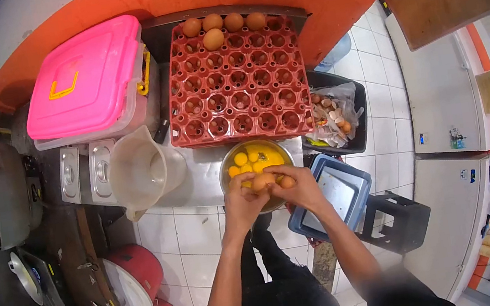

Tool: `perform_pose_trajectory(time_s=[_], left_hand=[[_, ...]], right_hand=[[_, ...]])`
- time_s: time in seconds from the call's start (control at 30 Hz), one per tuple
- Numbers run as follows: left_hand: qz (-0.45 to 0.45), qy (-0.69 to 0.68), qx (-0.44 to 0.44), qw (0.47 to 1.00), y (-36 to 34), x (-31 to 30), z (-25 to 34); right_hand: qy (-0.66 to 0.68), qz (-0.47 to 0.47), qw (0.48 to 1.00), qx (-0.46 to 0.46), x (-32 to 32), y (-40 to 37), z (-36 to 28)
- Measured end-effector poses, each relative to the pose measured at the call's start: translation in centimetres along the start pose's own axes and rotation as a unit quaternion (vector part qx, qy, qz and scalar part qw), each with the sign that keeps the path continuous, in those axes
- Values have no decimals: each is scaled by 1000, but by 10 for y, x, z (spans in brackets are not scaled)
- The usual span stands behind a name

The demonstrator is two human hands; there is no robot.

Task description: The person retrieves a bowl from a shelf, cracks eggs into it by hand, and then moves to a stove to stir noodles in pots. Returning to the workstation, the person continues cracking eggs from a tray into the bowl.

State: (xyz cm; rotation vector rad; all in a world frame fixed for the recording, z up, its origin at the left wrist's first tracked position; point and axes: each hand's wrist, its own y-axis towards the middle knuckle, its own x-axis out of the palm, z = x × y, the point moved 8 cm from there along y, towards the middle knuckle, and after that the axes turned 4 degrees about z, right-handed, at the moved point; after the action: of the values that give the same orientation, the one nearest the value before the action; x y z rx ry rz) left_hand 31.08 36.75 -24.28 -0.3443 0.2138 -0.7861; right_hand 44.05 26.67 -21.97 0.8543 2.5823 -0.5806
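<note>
Over the near side of a metal bowl [224, 167], both of my hands have their fingers on a brown egg [263, 181]. My left hand [244, 200] grips it from the left. From the other side, my right hand [303, 190] grips the same egg and also keeps a second brown egg [287, 182] among its fingers. Several whole yolks [241, 159] lie in the bowl with loose yellow egg. Just beyond the bowl is a stack of red egg trays [241, 129], with several brown eggs [214, 39] along its far rows.
A translucent pitcher [143, 171] stands left of the bowl, near a pink-lidded box [88, 81]. To the right, a black bin [360, 136] holds eggshells and plastic. Below it are a blue tub [306, 223] and a black crate [403, 218].
</note>
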Motion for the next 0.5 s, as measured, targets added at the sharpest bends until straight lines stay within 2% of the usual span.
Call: perform_pose_trajectory(time_s=[0.03, 0.17, 0.23, 0.37, 0.47, 0.5], left_hand=[[5, 31, -1, 1000, -1, -1, 5], [21, 118, 186, 975, -2, -10, 41], [23, 163, 281, 946, -9, -15, 67], [19, 224, 311, 923, -13, -22, 85], [51, 187, 298, 934, -12, -19, 96], [58, 158, 282, 945, -7, -10, 88]], right_hand=[[-9, 16, 999, -27, -1, -1, -3], [-19, 91, 988, -126, -10, 1, -13], [-52, 83, 980, -172, -19, -1, -28], [-123, 78, 964, -224, -28, -7, -53], [3, 117, 976, -184, -37, -5, -47], [102, 120, 984, -84, -41, -3, -28]])
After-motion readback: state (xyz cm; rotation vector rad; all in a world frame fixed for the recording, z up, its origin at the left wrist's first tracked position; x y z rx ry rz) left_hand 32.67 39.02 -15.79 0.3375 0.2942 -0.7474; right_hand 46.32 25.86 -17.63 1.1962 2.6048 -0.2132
